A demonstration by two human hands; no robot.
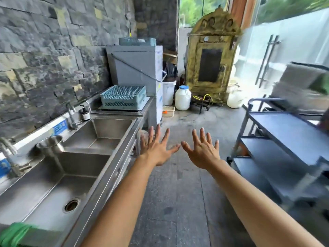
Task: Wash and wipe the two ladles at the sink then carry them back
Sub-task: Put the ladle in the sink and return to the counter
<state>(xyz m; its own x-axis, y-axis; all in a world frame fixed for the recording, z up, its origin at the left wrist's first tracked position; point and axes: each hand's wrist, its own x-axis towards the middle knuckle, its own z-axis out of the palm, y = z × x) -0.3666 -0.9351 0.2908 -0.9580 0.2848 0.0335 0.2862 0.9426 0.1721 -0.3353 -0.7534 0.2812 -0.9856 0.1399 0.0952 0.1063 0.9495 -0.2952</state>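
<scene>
Over the floor beside the sink [114, 168], fingers [151, 134] spread straight and wide: left hand [156, 150] and right hand [203, 153] both hold nothing. The 2 ladles? Not in view, so I can't tell where they are or how they look. Best bet: fetch them by the handles, then rinse. A green cloth [16, 234] waits at the near basin corner.

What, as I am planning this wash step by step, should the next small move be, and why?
Probably turn right toward the grey metal trolley to look for the ladles. The left hand and right hand are open and empty over the floor. No ladle shows anywhere in view, and neither basin of the stainless steel sink holds one, so nothing can be washed yet.
</scene>
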